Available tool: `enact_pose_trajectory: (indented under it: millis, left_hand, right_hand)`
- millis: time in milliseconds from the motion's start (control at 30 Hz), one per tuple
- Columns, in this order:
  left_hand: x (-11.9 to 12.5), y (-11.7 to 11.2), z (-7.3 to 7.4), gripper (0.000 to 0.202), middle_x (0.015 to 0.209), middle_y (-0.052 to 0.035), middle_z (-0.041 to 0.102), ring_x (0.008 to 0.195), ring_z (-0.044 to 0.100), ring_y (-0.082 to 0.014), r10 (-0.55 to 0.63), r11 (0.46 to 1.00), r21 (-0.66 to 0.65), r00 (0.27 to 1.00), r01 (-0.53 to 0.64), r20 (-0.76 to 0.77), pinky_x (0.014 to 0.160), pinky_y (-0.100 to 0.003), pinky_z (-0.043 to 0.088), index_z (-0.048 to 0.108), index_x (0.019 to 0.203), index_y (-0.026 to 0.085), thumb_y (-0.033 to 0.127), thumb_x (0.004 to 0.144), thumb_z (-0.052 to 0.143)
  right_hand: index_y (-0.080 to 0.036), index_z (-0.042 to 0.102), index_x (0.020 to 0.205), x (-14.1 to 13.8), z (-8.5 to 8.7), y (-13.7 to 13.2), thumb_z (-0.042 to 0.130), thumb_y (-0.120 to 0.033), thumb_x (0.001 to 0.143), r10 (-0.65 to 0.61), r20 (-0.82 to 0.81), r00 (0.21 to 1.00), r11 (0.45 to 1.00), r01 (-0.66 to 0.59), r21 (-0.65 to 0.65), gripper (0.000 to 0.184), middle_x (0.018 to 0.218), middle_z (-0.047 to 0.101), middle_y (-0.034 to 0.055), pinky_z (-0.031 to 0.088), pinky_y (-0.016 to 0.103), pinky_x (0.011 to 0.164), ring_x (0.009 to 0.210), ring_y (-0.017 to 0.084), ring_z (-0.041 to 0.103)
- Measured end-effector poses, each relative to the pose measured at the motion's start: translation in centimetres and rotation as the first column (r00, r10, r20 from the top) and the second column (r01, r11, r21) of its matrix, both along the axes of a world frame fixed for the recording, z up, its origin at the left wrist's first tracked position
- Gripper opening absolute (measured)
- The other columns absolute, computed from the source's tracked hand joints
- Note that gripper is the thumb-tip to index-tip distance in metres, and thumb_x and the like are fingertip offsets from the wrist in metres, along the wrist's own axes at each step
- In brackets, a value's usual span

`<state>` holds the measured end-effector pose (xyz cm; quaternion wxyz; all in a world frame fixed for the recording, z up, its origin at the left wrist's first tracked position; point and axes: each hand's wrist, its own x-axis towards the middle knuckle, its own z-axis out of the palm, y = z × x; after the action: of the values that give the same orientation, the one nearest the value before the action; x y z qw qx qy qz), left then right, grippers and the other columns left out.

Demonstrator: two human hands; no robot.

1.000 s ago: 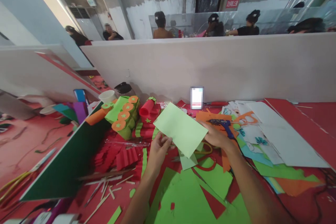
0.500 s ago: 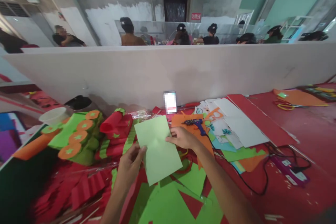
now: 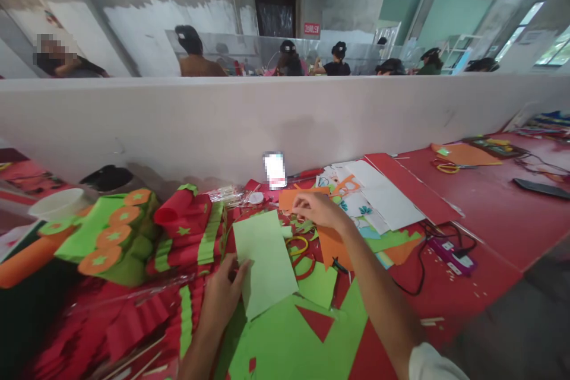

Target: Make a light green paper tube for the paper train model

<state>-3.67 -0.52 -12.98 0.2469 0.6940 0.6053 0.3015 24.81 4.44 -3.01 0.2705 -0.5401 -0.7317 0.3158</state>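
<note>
My left hand (image 3: 226,290) pinches a pale green sheet (image 3: 266,264) by its left edge, thumb on top. The sheet is held tilted above larger bright green sheets (image 3: 289,344). My right hand (image 3: 317,209) is beyond the sheet, over an orange sheet (image 3: 332,243), its fingers curled. Whatever lies inside those fingers is hidden, and the glue gun seen there earlier does not show. Beside the pale sheet lie scissors with yellow handles (image 3: 297,245) and a red-handled pair (image 3: 307,269).
Red and green craft shapes (image 3: 184,219) and star-topped rolls (image 3: 113,234) crowd the left. A lit phone (image 3: 275,171) stands against the white partition (image 3: 214,119). White papers (image 3: 389,199) and a purple power strip (image 3: 452,256) with black cables lie right. People sit beyond the partition.
My right hand has let go of the pale green sheet and reached to where the glue gun lay. My left hand keeps the sheet. The view has turned right.
</note>
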Motion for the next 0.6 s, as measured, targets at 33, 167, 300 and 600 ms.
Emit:
enact_pose_trajectory:
  millis: [33,167,300,600]
  left_hand:
    - [-0.1,0.0,-0.2,0.029,0.061,0.0015,0.062,0.054,0.059,-0.0181,-0.011,1.0,0.012,0.999,0.011,-0.037,0.053,-0.025,0.042,0.056,0.08,0.023,0.05,0.086,0.047]
    - [-0.6,0.0,-1.0,0.031,0.062,-0.0007,0.062,0.059,0.062,-0.0196,-0.051,0.998,0.041,0.989,0.057,-0.142,0.057,-0.025,0.041,0.056,0.08,0.023,0.046,0.091,0.038]
    - [-0.9,-0.1,-0.9,0.032,0.07,-0.0045,0.067,0.066,0.066,-0.0221,-0.046,0.998,0.037,0.977,0.054,-0.207,0.061,-0.026,0.042,0.059,0.091,0.021,0.045,0.092,0.036]
    - [-1.3,-0.2,0.0,0.038,0.088,-0.0087,0.073,0.077,0.069,-0.026,-0.028,1.0,0.005,0.962,0.031,-0.273,0.065,-0.028,0.044,0.054,0.115,0.018,0.044,0.092,0.038]
  right_hand:
    - [-0.021,0.064,0.091,0.8,0.4,-0.2,0.059,-0.028,0.089,-0.016,0.02,1.0,1.0,0.016,0.001,0.009,0.079,0.073,0.0022,0.046,0.025,0.063,0.07,0.016,0.068]
    - [-0.022,0.064,0.096,4.0,1.5,-1.1,0.056,-0.028,0.088,-0.1,0.14,0.985,0.995,0.102,-0.008,0.012,0.083,0.072,0.002,0.044,0.025,0.062,0.069,0.016,0.066]
    - [-0.024,0.066,0.091,8.2,1.5,-3.4,0.061,-0.026,0.083,-0.159,0.301,0.94,0.983,0.179,-0.04,0.01,0.083,0.07,0.0011,0.042,0.025,0.064,0.072,0.017,0.064]
    - [-0.022,0.061,0.078,15.6,-5.0,-13.6,0.068,-0.015,0.067,-0.296,0.566,0.769,0.923,0.382,-0.036,0.014,0.067,0.062,0.0002,0.038,0.026,0.058,0.061,0.018,0.056]
